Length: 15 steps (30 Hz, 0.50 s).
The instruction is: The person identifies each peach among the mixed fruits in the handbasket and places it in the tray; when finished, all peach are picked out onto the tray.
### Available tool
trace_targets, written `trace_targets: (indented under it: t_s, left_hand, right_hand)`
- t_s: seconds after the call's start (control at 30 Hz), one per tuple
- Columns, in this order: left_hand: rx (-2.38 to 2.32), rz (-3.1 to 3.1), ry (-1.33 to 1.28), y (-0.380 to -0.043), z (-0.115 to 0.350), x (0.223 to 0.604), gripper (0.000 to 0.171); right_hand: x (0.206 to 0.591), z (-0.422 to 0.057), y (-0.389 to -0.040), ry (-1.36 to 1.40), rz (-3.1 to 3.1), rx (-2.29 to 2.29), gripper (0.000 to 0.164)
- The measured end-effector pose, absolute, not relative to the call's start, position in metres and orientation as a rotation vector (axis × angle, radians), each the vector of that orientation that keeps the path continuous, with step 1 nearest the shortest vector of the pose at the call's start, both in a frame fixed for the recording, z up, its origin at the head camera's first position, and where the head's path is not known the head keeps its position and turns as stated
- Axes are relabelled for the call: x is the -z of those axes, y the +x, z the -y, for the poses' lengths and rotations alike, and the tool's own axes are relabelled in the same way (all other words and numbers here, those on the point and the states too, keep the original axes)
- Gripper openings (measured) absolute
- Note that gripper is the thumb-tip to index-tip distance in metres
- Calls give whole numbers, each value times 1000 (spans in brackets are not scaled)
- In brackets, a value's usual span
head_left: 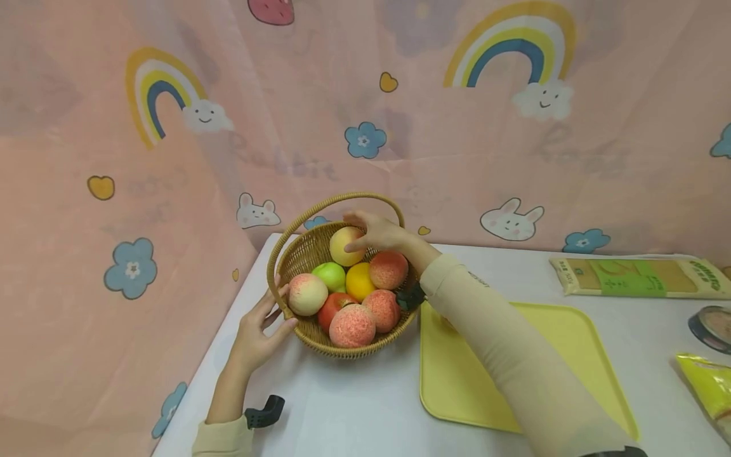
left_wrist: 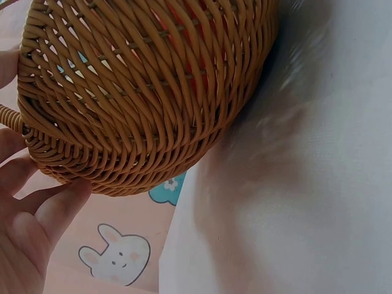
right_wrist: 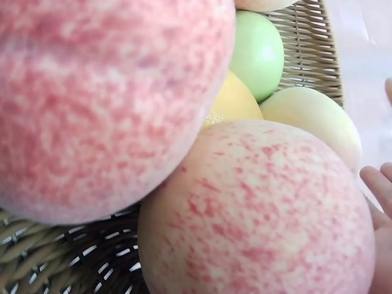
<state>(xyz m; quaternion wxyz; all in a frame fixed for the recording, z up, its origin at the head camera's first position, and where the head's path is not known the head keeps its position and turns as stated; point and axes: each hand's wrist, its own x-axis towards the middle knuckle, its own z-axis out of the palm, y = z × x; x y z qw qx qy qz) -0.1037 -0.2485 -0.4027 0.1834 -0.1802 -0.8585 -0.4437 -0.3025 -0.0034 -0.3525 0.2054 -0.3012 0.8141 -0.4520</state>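
Right hand [head_left: 378, 232] grips the rear peach [head_left: 341, 247] — thumb and fingers widely parted; left hand [head_left: 256, 337] grips the basket [head_left: 342, 352].

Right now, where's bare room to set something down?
The table before the basket is bare, between the left forearm and the yellow tray. The tray shows bare surface either side of the right sleeve, which hides some. Crowded: the basket, full of fruit under the right hand, and far right, around the packet, round container and yellow bag.
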Motion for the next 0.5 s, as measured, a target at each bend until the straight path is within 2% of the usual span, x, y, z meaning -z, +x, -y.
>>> trace_targets:
  t_s: [0.5]
  left_hand:
    - [1246, 2412, -515, -104, 247, 399, 58]
  right_hand:
    - [367, 7, -309, -822, -2394, 1121, 73]
